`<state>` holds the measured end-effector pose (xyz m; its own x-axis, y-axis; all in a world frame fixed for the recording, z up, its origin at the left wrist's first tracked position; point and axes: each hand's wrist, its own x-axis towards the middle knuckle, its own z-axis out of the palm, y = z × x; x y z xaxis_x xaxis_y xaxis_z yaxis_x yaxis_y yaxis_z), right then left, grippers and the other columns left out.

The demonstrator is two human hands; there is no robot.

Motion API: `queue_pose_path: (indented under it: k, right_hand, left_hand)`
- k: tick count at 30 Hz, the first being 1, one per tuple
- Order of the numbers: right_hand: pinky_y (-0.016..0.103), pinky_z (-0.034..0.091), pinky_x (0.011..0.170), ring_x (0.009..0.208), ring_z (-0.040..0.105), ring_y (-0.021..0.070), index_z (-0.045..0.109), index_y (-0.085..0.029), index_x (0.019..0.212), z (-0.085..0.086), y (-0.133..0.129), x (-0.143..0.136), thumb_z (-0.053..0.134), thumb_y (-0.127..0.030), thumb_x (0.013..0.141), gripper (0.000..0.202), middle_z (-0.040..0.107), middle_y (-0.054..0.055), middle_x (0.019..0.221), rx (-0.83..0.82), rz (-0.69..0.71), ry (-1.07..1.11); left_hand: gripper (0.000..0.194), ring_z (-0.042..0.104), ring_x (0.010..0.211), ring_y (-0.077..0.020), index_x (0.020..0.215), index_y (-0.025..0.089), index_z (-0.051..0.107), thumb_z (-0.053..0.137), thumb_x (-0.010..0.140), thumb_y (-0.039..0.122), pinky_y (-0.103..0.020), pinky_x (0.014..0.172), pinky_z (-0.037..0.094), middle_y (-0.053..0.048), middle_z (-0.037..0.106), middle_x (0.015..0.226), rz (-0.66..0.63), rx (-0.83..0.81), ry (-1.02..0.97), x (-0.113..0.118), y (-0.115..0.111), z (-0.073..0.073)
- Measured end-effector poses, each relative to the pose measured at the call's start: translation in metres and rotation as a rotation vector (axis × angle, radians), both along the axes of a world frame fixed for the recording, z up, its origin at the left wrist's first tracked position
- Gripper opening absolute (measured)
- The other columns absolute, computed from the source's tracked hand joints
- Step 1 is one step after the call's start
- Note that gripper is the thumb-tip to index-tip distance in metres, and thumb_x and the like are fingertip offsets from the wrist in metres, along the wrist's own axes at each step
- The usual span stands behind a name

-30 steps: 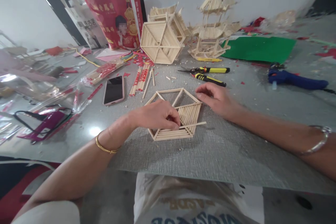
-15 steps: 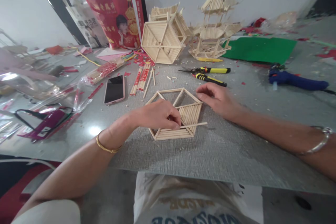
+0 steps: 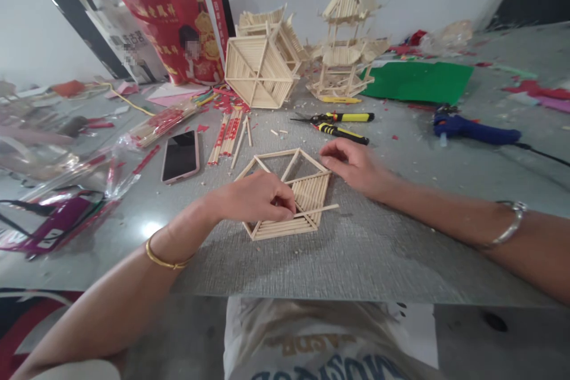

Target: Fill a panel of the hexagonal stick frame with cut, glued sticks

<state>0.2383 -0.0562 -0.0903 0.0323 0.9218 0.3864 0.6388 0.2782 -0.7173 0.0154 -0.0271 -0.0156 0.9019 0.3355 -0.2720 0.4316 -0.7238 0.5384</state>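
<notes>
A hexagonal frame of pale wooden sticks point(image 3: 309, 196) lies flat on the table, two of its wedges filled with parallel sticks. Over its left part, my left hand point(image 3: 258, 195) pinches a loose wooden stick point(image 3: 327, 208). That stick slants across the near wedge, and its right end juts past the frame's edge. My palm covers part of the frame's left side. At the frame's upper right corner rests my right hand point(image 3: 350, 160), fingers curved and apart, nothing visible in them; the fingertips are beside or touching the corner.
Behind the frame lie yellow-black cutters point(image 3: 338, 124); a blue glue gun point(image 3: 476, 129) is at right. A phone point(image 3: 181, 156) and stick bundles point(image 3: 227, 133) lie left. Two stick models point(image 3: 260, 71) stand at the back, near a red bag point(image 3: 187, 29) and green sheet point(image 3: 418, 82).
The camera view has turned slightly, so everything sits further left. Both hands keep nearly the same place at the frame, with the loose stick still in my left hand.
</notes>
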Motion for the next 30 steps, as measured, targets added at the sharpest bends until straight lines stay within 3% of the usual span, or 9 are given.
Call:
queue_pose_path:
  k: [5,8,12,19,30]
  right_hand:
    - [0.034,0.047,0.071,0.078,0.059,0.0190,0.058,-0.021,0.086,0.010,-0.009,-0.003,0.053,-0.029,0.082,0.010,0.064,0.005,0.083,0.117,0.043,-0.035]
    - [0.032,0.045,0.071,0.077,0.057,0.0169,0.059,-0.020,0.083,0.025,-0.026,-0.012,0.052,-0.023,0.084,0.008,0.061,0.004,0.082,0.232,0.204,-0.152]
    - [0.034,0.043,0.073,0.078,0.054,0.0184,0.060,-0.019,0.080,0.039,-0.051,-0.028,0.051,-0.019,0.083,0.009,0.061,0.006,0.080,0.220,0.407,-0.397]
    - [0.036,0.043,0.074,0.079,0.052,0.0200,0.062,-0.016,0.078,0.033,-0.058,-0.040,0.052,-0.015,0.081,0.010,0.058,0.008,0.078,0.196,0.428,-0.536]
    - [0.037,0.045,0.076,0.080,0.053,0.0200,0.061,-0.016,0.078,0.027,-0.054,-0.041,0.048,-0.015,0.084,0.014,0.060,0.008,0.080,0.250,0.452,-0.546]
  left_hand:
    - [0.018,0.048,0.053,-0.0050,0.079,0.016,0.070,0.053,0.075,0.020,-0.016,0.054,0.033,0.004,0.059,0.059,-0.006,-0.006,-0.004,-0.001,-0.001,0.001]
    - [0.018,0.050,0.054,-0.0052,0.080,0.016,0.070,0.052,0.076,0.019,-0.016,0.055,0.033,0.004,0.060,0.061,0.004,-0.001,-0.012,-0.001,-0.002,0.001]
    - [0.019,0.051,0.055,-0.0055,0.083,0.016,0.071,0.053,0.075,0.018,-0.016,0.055,0.034,0.004,0.062,0.063,0.008,0.022,-0.010,-0.001,-0.003,0.001]
    - [0.020,0.054,0.058,-0.0059,0.081,0.016,0.071,0.052,0.075,0.016,-0.016,0.056,0.035,0.003,0.064,0.064,0.015,0.024,-0.019,-0.001,-0.005,0.000]
    - [0.020,0.052,0.054,-0.0055,0.080,0.016,0.071,0.052,0.074,0.017,-0.017,0.056,0.036,0.003,0.063,0.062,0.016,0.047,-0.049,-0.002,-0.005,-0.002]
